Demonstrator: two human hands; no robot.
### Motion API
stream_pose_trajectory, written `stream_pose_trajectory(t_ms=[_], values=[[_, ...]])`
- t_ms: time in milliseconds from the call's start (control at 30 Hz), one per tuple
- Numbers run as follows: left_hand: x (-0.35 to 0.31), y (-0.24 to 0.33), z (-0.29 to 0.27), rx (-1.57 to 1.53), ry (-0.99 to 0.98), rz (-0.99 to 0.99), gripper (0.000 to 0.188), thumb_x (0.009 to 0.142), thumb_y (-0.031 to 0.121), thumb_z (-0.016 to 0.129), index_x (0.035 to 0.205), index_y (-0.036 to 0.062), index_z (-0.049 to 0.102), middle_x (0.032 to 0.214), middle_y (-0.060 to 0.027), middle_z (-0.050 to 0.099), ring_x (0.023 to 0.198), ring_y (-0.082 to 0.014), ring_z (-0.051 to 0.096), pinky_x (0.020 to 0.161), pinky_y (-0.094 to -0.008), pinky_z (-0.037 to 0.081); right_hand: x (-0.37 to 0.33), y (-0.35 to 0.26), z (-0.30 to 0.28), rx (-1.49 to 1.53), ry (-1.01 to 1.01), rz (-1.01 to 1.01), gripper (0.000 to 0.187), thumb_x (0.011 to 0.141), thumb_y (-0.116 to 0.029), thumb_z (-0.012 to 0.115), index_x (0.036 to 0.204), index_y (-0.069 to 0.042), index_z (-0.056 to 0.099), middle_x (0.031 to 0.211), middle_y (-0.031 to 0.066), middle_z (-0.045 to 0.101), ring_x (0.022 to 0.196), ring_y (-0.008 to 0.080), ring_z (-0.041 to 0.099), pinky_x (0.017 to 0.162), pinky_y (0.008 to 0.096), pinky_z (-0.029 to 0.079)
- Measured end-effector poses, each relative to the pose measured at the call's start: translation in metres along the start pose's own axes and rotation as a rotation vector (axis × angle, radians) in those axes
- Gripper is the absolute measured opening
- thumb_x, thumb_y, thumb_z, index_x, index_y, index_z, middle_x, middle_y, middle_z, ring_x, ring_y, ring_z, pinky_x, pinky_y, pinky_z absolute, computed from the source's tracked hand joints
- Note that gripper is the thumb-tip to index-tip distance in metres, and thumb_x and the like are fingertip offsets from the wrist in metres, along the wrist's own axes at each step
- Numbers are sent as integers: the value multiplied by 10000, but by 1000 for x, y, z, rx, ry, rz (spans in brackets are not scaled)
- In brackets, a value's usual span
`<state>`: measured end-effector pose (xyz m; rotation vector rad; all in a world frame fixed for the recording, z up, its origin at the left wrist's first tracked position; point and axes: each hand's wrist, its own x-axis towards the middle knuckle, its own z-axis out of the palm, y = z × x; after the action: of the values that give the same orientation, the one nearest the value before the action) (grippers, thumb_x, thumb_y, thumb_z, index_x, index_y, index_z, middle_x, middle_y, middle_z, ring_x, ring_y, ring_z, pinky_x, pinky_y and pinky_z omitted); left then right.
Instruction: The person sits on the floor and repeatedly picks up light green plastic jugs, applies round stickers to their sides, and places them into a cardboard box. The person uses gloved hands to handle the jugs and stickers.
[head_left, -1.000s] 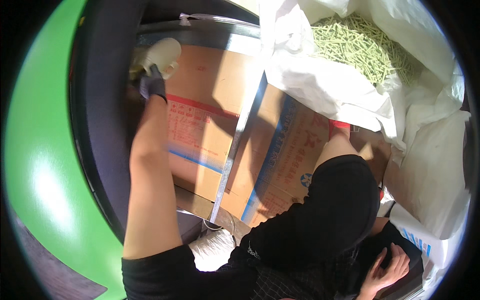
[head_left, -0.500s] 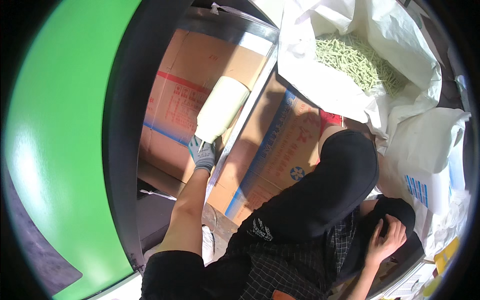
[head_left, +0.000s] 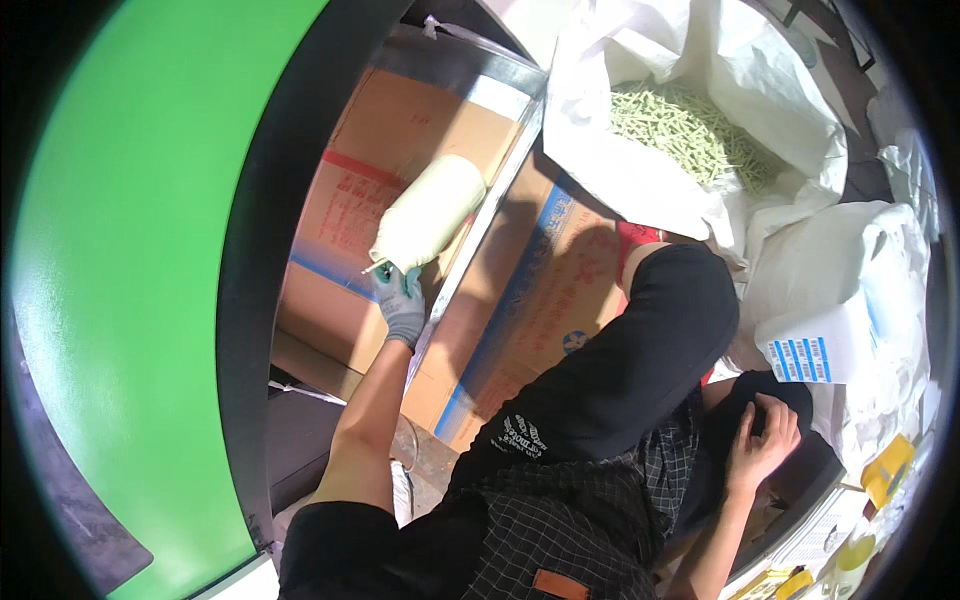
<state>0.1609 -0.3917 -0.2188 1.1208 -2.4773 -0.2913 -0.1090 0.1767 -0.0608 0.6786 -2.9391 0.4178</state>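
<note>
My left hand (head_left: pixel 401 296) wears a grey and green glove and is closed on the lower end of a pale yellow-green plastic bottle (head_left: pixel 432 212). A thin pale stub sticks out beside the fingers, and part of the grip is hidden under the bottle. The bottle slants up and to the right, over flattened brown cardboard (head_left: pixel 340 215) in a metal-edged bay. My right hand (head_left: pixel 765 440) is bare and rests on my black-clad knee with loosely bent fingers apart, holding nothing.
A green curved panel (head_left: pixel 130 250) with a black edge stands at the left. A metal rail (head_left: pixel 475 232) runs beside the bottle. At upper right a white sack (head_left: pixel 600 160) holds pale green sticks (head_left: pixel 690 130). A white plastic container with blue-white labels (head_left: pixel 815 340) lies below it.
My left hand has turned the bottle slightly, tilting it further over, and the stub now points more to the left. The view has shifted a little; my right hand stays on the knee.
</note>
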Motion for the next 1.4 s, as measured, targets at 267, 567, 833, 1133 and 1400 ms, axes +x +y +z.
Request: stream_pose_trajectory(t_ms=[267,567,833,1133,1400], values=[[-3,158,-86,-407,144,288,298,1045,70,625,1317,-24,702,1342,-268,637,1294,-436,562,1163,-554,386,57,-115,-29,806,220,-1,643,870,-136,879,1444,-11,619,1302,145,702,1291,321,648,1151,422,477],[-24,314,-88,-883,-278,610,527,1019,151,725,1487,-33,569,1579,-229,485,1481,-419,478,1231,-530,384,15,-41,-126,1595,58,148,487,971,-178,867,1367,35,678,1251,90,774,1144,148,696,1055,347,548],[-80,430,-128,-811,-141,746,514,972,66,701,1464,-14,575,1464,-228,571,1346,-388,568,1156,-490,463,-98,-57,-103,1449,148,329,395,1048,-75,745,1406,53,637,1300,103,753,1209,166,681,1083,352,532],[-127,503,-152,-821,-515,1084,436,948,74,723,1376,15,660,1368,-179,692,1223,-385,671,1055,-473,537,-119,-85,-98,1298,39,476,489,1043,-124,723,1458,53,535,1295,147,727,1209,202,672,1071,376,526],[-159,531,-150,-249,-487,1309,347,924,204,712,1254,97,699,1126,-65,720,1048,-255,687,845,-412,587,-140,-80,-71,969,99,332,426,989,-58,696,1390,52,608,1268,232,737,1199,393,712,1060,428,533]])
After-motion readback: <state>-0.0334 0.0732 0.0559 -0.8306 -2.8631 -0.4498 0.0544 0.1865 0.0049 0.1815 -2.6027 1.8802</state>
